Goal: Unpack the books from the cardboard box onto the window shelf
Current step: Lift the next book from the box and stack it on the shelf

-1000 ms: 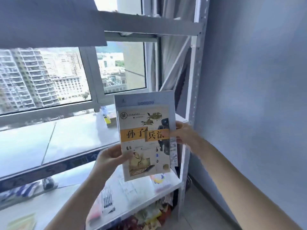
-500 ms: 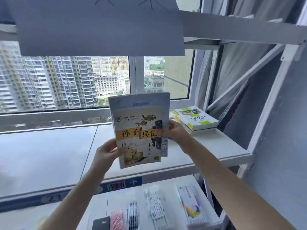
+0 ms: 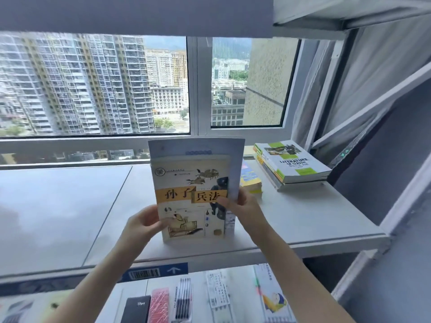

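I hold two books upright over the white window shelf (image 3: 303, 217): a cream book with an orange title band (image 3: 186, 183) in front and a larger pale blue book (image 3: 235, 159) behind it. My left hand (image 3: 145, 221) grips their lower left edge, thumb on the cover. My right hand (image 3: 242, 206) grips the right edge. A stack of books topped by a white and green one (image 3: 291, 163) lies at the shelf's right end. A yellow book (image 3: 250, 180) lies beside that stack, partly hidden by the held books. The cardboard box is out of view.
A window (image 3: 93, 85) runs behind the shelf. An upper shelf (image 3: 140, 15) overhangs it. A white diagonal brace (image 3: 373, 108) and a grey wall stand to the right. The lower shelf (image 3: 233, 273) carries pens (image 3: 184, 299), a pink packet, a black case and stationery packs.
The view swung left and up from the right wall to face the window shelf. The held books came closer to the shelf, and the stack at its right end came into view.
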Demonstrator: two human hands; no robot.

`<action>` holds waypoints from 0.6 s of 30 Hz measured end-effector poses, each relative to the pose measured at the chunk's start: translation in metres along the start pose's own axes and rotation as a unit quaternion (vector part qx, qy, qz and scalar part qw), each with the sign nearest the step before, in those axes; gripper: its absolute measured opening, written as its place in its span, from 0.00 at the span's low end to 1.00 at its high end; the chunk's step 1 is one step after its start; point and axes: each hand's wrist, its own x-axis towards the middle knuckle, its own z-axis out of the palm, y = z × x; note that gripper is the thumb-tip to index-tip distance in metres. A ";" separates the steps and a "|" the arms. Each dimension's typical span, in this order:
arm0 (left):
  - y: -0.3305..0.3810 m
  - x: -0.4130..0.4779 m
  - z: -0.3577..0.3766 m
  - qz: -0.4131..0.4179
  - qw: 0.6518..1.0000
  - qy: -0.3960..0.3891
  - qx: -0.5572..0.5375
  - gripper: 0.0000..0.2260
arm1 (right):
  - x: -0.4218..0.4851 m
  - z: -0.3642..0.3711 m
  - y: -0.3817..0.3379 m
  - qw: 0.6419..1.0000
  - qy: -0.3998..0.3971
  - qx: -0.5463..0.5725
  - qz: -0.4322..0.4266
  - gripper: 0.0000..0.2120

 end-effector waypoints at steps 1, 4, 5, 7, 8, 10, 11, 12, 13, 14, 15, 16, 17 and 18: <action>0.000 0.000 0.000 -0.002 1.000 0.000 0.004 0.13 | 0.000 0.000 0.001 1.000 0.001 -0.005 0.001 0.11; 0.003 0.003 -0.001 -0.001 1.000 -0.006 0.020 0.13 | 0.003 0.001 0.000 0.999 0.027 -0.021 0.013 0.09; 0.005 0.005 -0.002 0.000 1.000 -0.007 0.025 0.12 | 0.005 0.001 -0.001 0.998 0.040 -0.032 0.019 0.07; 0.011 0.010 -0.001 -0.006 0.999 -0.019 0.037 0.10 | 0.009 0.000 -0.004 0.995 0.072 -0.055 0.034 0.04; 0.015 0.015 0.001 -0.011 0.999 -0.027 0.041 0.08 | 0.012 -0.003 -0.009 0.993 0.088 -0.066 0.042 0.04; 0.026 0.026 0.008 -0.032 0.998 -0.038 0.035 0.04 | 0.021 -0.012 -0.020 0.989 0.109 -0.087 0.058 0.07; 0.032 0.034 0.014 -0.044 0.998 -0.042 0.026 0.03 | 0.029 -0.019 -0.026 0.987 0.116 -0.096 0.064 0.07; 0.037 0.043 0.021 -0.056 0.997 -0.046 0.011 0.04 | 0.038 -0.026 -0.033 0.984 0.120 -0.107 0.069 0.07; 0.041 0.054 0.028 -0.069 0.996 -0.050 -0.005 0.06 | 0.051 -0.035 -0.039 0.982 0.125 -0.122 0.075 0.07; 0.044 0.066 0.035 -0.085 0.995 -0.051 -0.020 0.08 | 0.064 -0.044 -0.043 0.979 0.130 -0.139 0.080 0.08; 0.046 0.077 0.041 -0.100 0.993 -0.050 -0.029 0.10 | 0.078 -0.053 -0.047 0.975 0.133 -0.158 0.087 0.09; 0.047 0.091 0.048 -0.115 0.992 -0.047 -0.036 0.10 | 0.093 -0.061 -0.049 0.970 0.133 -0.177 0.098 0.10; 0.046 0.105 0.055 -0.130 0.990 -0.043 -0.043 0.09 | 0.108 -0.069 -0.049 0.966 0.130 -0.193 0.111 0.11; 0.044 0.119 0.061 -0.146 0.987 -0.037 -0.050 0.08 | 0.123 -0.077 -0.047 0.963 0.127 -0.202 0.125 0.12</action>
